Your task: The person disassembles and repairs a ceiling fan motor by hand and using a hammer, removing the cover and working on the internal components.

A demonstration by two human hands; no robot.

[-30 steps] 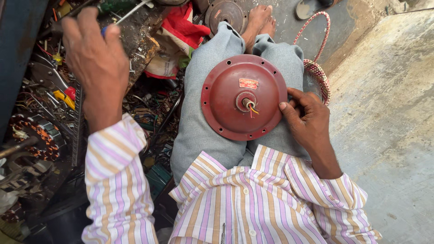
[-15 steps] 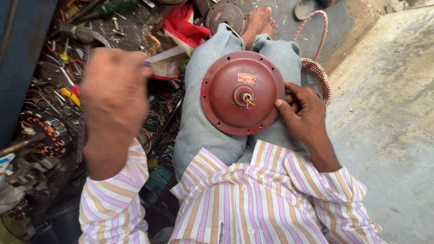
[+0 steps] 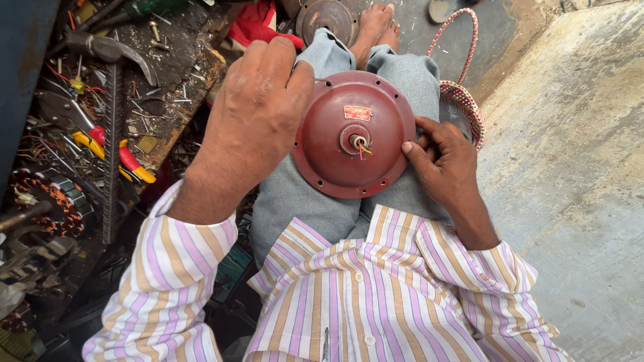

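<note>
1. Head view: a round dark-red motor cover (image 3: 353, 134) lies on the person's lap, on grey trousers (image 3: 295, 208). It is a disc with no long axis; its domed face points up at the camera, and the central hub with short coloured wires (image 3: 361, 144) sticks straight up.
2. The right hand (image 3: 446, 164) rests at the cover's right rim, its fingers curled against the edge and its thumb tip on the flange.
3. The left hand (image 3: 258, 100) is at the cover's left edge, back to the camera; I cannot tell whether its fingers are closed on anything.
4. Half a second ago the left hand hung over the cluttered tools (image 3: 100, 134); it has come across to the cover. The right hand has stayed put.
</note>
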